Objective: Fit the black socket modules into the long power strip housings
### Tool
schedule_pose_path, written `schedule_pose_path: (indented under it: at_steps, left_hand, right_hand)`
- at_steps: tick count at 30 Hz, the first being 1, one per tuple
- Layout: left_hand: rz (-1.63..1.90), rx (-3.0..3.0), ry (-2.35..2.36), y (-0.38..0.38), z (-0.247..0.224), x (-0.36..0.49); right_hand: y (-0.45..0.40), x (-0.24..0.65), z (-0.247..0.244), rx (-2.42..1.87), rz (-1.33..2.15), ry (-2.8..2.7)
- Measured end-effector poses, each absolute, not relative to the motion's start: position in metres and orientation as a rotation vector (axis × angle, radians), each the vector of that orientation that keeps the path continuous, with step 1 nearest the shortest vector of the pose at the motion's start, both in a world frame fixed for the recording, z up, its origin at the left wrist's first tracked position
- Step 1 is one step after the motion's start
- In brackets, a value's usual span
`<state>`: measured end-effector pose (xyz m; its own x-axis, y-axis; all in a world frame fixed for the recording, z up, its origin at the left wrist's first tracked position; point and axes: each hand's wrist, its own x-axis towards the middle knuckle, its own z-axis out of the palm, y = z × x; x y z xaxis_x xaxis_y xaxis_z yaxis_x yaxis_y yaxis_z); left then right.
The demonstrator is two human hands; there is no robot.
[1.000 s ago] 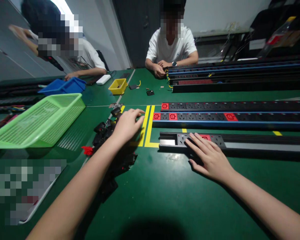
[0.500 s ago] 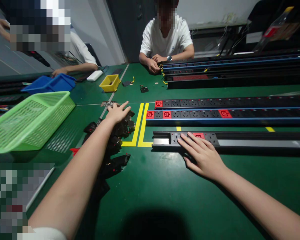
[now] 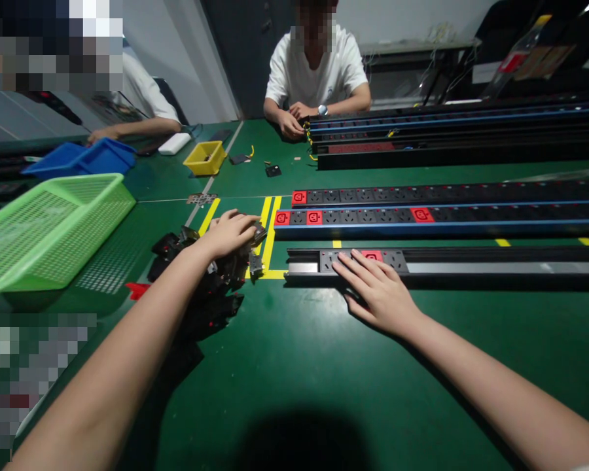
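My left hand (image 3: 230, 235) is over a heap of black socket modules (image 3: 220, 294), its fingers bent down and closed around one black socket module (image 3: 260, 231) at the heap's right side. The fingertips are partly hidden. My right hand (image 3: 377, 291) lies flat with fingers stretched out across a black metal channel (image 3: 471, 279). Under its fingers sits a short run of socket modules, including a red socket (image 3: 373, 256) and a black socket (image 3: 395, 261). A bare stretch of metal (image 3: 304, 267) shows at the channel's left end.
Beyond the channel lie two power strips, one with a blue edge (image 3: 348, 230). More strips (image 3: 422, 154) lie farther back. A green basket (image 3: 53, 235), blue bins (image 3: 83, 159) and a yellow bin (image 3: 205, 159) stand left. A co-worker (image 3: 319, 78) sits opposite, another at upper left.
My left hand's fingers have gone from spread to bent down around a module in the heap. My right hand stays on the channel. The whole view has shifted slightly.
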<state>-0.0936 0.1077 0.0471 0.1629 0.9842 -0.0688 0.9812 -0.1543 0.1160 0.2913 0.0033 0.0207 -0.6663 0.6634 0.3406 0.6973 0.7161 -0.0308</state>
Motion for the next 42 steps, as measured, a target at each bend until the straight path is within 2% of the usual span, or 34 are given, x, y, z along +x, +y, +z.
schedule_pose_path:
  at_steps: [3, 9, 12, 14, 17, 18, 23, 31, 37, 42]
  left_hand:
    - [0.014, 2.345, 1.89, 0.081, 0.057, -0.085]
    - [0.308, 2.433, 1.89, 0.009, 0.083, -0.053]
    - [0.463, 2.443, 1.82, -0.02, 0.082, -0.021]
    - [0.749, 2.314, 1.863, -0.034, 0.07, 0.005]
    - [1.371, 1.789, 1.962, -0.045, 0.041, 0.041]
    - [1.455, 1.699, 1.94, -0.045, 0.032, 0.049]
    - [1.437, 1.643, 1.638, -0.035, 0.008, 0.056]
    - [1.353, 1.831, 1.492, -0.04, 0.015, 0.055]
    - [1.507, 1.9, 1.822, -0.044, 0.02, 0.05]
    - [1.493, 1.837, 2.039, -0.042, 0.022, 0.046]
  right_hand:
    - [0.003, 0.292, 0.021, -1.064, -0.132, -2.596]
    - [0.003, 0.292, 0.019, -1.067, -0.117, -2.605]
    - [0.004, 0.292, 0.019, -1.066, -0.127, -2.612]
    - [0.004, 0.292, 0.019, -1.061, -0.135, -2.617]
    - [0.004, 0.292, 0.02, -1.055, -0.14, -2.617]
    - [0.003, 0.292, 0.02, -1.059, -0.14, -2.617]
    - [0.004, 0.291, 0.02, -1.081, -0.152, -2.625]
    - [0.003, 0.29, 0.021, -1.074, -0.189, -2.648]
    - [0.004, 0.29, 0.02, -1.064, -0.206, -2.628]
    - [-0.002, 0.285, 0.018, -1.072, -0.251, -2.58]
